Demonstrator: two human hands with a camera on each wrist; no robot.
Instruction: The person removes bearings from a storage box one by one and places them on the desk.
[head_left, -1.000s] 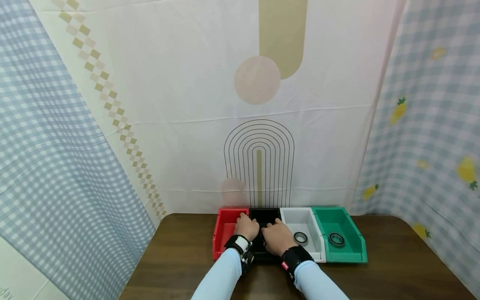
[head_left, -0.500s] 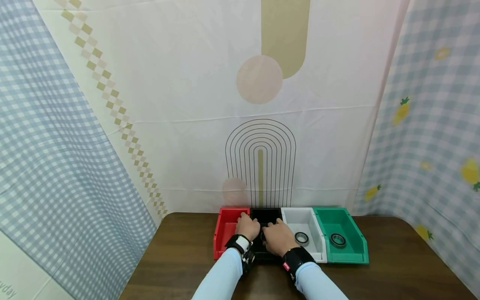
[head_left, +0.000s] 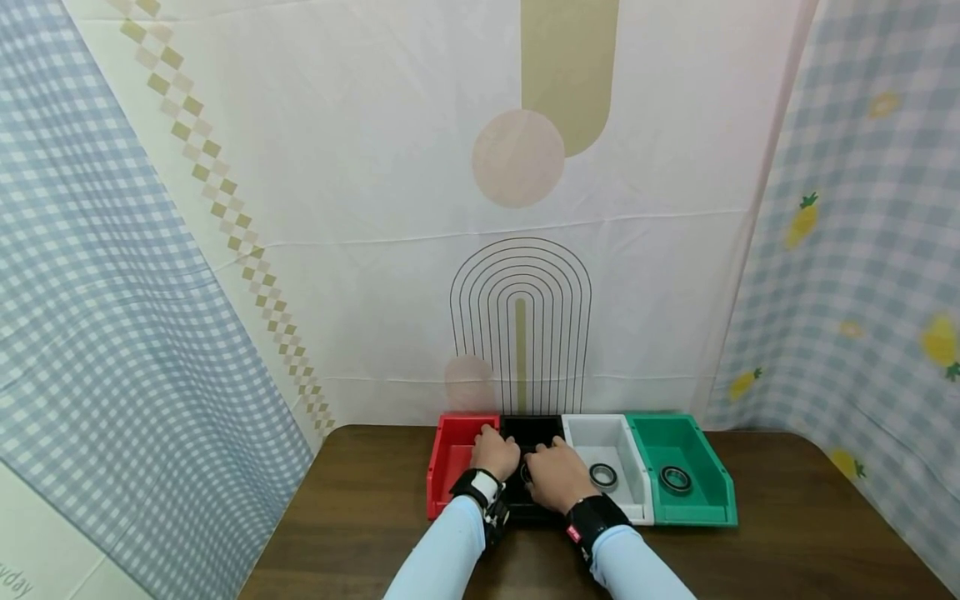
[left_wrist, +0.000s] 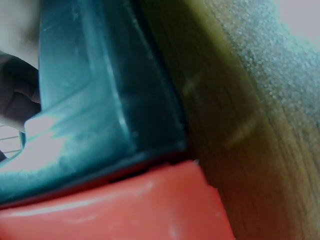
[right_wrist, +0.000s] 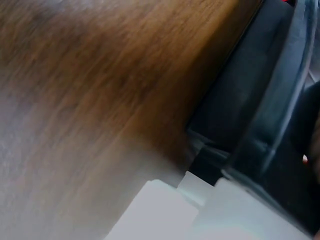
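Observation:
My left hand [head_left: 494, 454] reaches over the wall between the red bin [head_left: 451, 462] and the black bin [head_left: 531, 429]. Beside it, my right hand [head_left: 557, 475] leans over the black bin's right side, next to the white bin [head_left: 639, 500]. Between the hands, the edge of a dark ring-shaped bearing [head_left: 524, 473] shows in the black bin. My fingertips are mostly hidden, so I cannot tell what they grip. In the left wrist view, shadowed fingers [left_wrist: 20, 95] are down behind the black bin's wall.
One bearing [head_left: 603, 477] lies in the white bin, another bearing [head_left: 676, 480] in the green bin [head_left: 716, 504]. The bins stand side by side near the back of the brown wooden table [head_left: 360, 517]. A patterned cloth [head_left: 375, 317] hangs behind them.
The head view has shifted slightly. A bit more of the bearing's edge shows between the hands; both hands stay practically in place over the black bin.

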